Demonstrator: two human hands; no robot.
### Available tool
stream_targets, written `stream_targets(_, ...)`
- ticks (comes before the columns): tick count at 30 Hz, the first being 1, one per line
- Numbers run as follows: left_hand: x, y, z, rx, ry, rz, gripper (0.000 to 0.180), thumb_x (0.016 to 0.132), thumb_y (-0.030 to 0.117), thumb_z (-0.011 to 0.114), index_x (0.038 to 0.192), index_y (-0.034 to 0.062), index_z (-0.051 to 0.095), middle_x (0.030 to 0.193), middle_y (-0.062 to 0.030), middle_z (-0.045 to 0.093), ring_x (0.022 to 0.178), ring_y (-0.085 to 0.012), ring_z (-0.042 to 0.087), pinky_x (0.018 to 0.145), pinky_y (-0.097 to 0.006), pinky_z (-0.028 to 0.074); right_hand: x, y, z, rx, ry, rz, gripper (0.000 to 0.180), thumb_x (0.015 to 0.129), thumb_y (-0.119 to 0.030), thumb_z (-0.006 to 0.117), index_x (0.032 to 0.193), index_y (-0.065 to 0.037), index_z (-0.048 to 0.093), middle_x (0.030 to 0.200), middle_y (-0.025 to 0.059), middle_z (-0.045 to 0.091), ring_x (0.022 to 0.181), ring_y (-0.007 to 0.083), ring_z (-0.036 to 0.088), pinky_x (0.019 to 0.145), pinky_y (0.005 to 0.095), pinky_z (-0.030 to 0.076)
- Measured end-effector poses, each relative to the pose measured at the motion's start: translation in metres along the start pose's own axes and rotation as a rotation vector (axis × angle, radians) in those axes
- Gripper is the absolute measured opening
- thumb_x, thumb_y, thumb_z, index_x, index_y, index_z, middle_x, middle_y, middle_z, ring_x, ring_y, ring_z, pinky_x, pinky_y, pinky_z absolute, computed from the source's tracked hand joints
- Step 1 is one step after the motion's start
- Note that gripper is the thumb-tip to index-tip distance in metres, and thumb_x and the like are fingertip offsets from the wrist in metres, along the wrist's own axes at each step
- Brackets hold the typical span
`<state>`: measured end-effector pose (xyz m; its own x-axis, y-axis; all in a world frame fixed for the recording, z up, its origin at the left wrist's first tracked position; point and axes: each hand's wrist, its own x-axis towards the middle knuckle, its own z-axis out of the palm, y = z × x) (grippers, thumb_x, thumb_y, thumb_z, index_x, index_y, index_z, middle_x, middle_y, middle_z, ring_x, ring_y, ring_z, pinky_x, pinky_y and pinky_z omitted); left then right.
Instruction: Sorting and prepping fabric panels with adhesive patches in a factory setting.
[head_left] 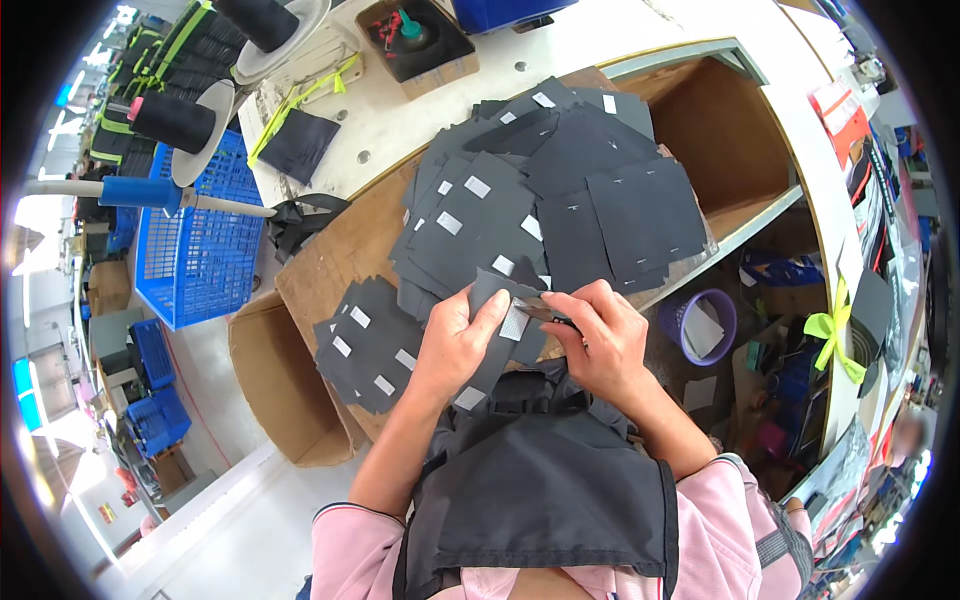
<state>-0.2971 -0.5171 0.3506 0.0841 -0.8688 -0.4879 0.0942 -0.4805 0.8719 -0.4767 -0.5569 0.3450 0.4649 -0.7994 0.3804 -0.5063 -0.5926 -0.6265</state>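
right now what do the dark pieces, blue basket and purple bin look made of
Dark pieces: matt, perhaps fabric or thin synthetic sheet; they lie flat with crisp edges, but any weave is too small to see. Blue basket: likely moulded plastic, slight sheen, regular grid openings. Purple bin: probably plastic too, with a smooth, even-coloured rim.

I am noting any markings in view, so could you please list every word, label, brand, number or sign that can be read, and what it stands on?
No text can be read with certainty.
White label on the dark piece in the left hand: too small.
White patches on the piled dark pieces: too small.
Orange-and-white item at right: too blurred.
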Motion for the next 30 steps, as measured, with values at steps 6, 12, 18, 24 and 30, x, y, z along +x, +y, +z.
stream_targets(6,-0.001,0.002,0.0,-0.011,-0.013,-0.033,0.029,0.092,0.024,0.052,0.102,-0.003,0.06,0.075,0.0016,0.055,0.069,-0.0046,0.045,0.064,-0.023,0.04,0.003,0.004,-0.003,-0.028,0.049,-0.158,0.035,0.062,-0.007,0.076,0.095,-0.006,0.065,0.074,0.0047,0.055,0.058,0.0196,0.053,0.05,0.0294,0.042)
stream_targets(12,-0.001,0.002,0.001,0.064,-0.03,-0.009,0.028,0.092,0.022,0.052,0.1,-0.0031,0.06,0.071,0.0021,0.054,0.065,-0.0048,0.044,0.06,-0.023,0.039,0.004,0.006,-0.004,0.004,0.053,-0.121,0.032,0.062,-0.012,0.075,0.092,-0.008,0.065,0.072,0.001,0.054,0.056,0.0141,0.052,0.049,0.0267,0.038)
stream_targets(18,-0.004,0.008,0.001,0.106,-0.056,-0.004,0.028,0.092,0.021,0.051,0.1,-0.0038,0.061,0.075,-0.0006,0.058,0.069,-0.0064,0.049,0.064,-0.024,0.041,0.006,0.006,-0.012,-0.093,-0.008,-0.195,0.03,0.061,-0.011,0.075,0.09,-0.009,0.066,0.071,-0.001,0.054,0.054,0.0139,0.05,0.048,0.0264,0.037)
stream_targets(24,-0.002,0.004,0.004,-0.092,-0.031,-0.014,0.031,0.092,0.023,0.051,0.103,-0.0047,0.06,0.082,-0.0012,0.062,0.074,-0.0066,0.051,0.068,-0.023,0.043,-0.003,0.012,-0.017,0.177,-0.136,-0.107,0.025,0.063,-0.009,0.075,0.086,-0.008,0.065,0.072,0.0007,0.055,0.055,0.017,0.052,0.05,0.0296,0.041)
stream_targets(30,-0.002,0.005,0.003,-0.012,-0.064,-0.06,0.031,0.092,0.024,0.051,0.102,-0.0043,0.06,0.081,0.0001,0.06,0.074,-0.0056,0.05,0.068,-0.023,0.042,-0.005,0.003,-0.006,0.105,0.04,0.025,0.028,0.063,-0.01,0.076,0.087,-0.007,0.061,0.071,0.0045,0.054,0.055,0.02,0.052,0.05,0.0297,0.042)
